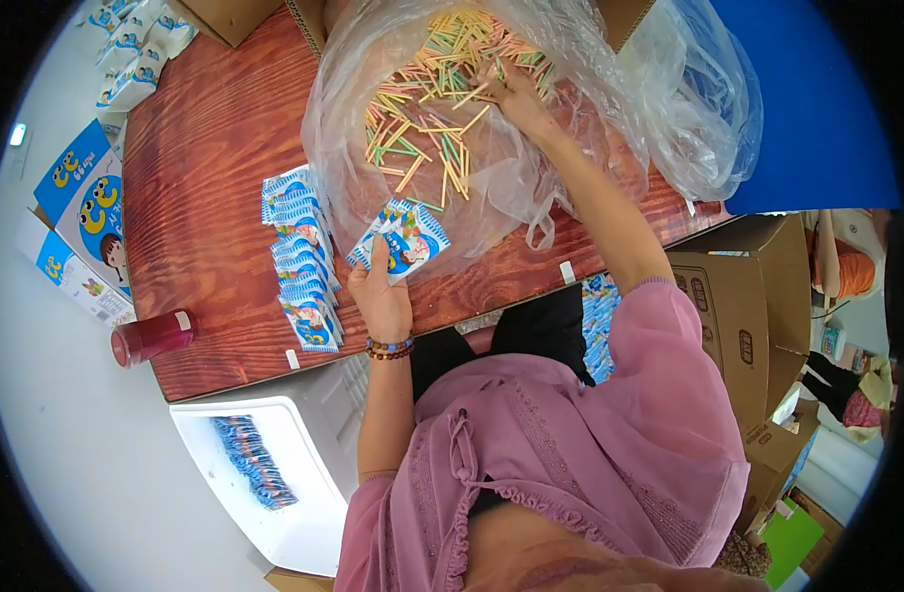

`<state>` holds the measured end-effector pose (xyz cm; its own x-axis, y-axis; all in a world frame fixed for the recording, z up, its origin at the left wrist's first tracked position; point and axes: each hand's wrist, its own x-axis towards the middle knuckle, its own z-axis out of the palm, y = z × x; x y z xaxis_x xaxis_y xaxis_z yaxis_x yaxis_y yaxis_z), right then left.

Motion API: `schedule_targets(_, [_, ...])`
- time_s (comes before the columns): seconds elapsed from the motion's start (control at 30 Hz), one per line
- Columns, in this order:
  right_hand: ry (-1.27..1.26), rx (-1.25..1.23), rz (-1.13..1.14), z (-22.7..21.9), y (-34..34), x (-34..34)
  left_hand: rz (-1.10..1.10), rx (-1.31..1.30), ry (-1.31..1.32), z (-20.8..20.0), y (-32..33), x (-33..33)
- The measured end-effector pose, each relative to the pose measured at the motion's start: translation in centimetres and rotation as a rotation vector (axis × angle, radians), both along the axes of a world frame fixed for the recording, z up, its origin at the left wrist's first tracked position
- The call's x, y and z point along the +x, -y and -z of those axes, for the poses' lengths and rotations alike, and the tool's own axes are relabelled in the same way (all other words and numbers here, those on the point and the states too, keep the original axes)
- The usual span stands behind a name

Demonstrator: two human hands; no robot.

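My left hand (381,296) is closed round a small fan of blue and white sachets (405,242), with the thumb on top, just above the near table edge. My right hand (514,96) reaches far into a loose pile of thin pastel sticks (462,44), yellow, pink and green. Its fingers are bent down and pinched on sticks at the pile's right side; the fingertips are partly hidden. The sticks lie on a spread clear plastic bag (511,192). Left of my left hand, an overlapping row of similar sachets (306,261) lies on the red-brown table (210,207).
A reddish lidded jar (154,338) sits at the table's left corner. Below that edge stands a white bin (319,474) with stacked sachets. Cardboard boxes (743,316) stand at the right, crumpled plastic (704,109) at the far right. Another person (847,261) is in the right background.
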<state>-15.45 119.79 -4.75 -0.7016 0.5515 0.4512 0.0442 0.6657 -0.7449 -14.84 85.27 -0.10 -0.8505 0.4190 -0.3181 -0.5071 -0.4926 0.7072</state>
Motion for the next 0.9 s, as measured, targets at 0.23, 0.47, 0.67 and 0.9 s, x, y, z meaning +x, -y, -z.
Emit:
schedule_targets(0.23, [0.066, -0.097, -0.012, -2.8, 1.3, 0.5, -0.005, 0.01, -0.005, -0.1, 0.2, 0.2])
schedule_targets(0.47, [-0.115, -0.547, -0.196, -8.3, 3.8, 0.9, -0.04, 0.007, 0.088, 0.0, 0.9, -0.3])
schedule_targets(0.67, [-0.234, -0.532, -0.18, -9.6, 13.9, 2.5, -0.041, 0.132, 0.046, -2.1, 0.1, -0.3])
schedule_targets(0.9, [-0.711, -1.207, -0.441, -13.4, 23.3, 3.4, 0.011, 0.207, 0.075, -2.7, 0.8, 0.3])
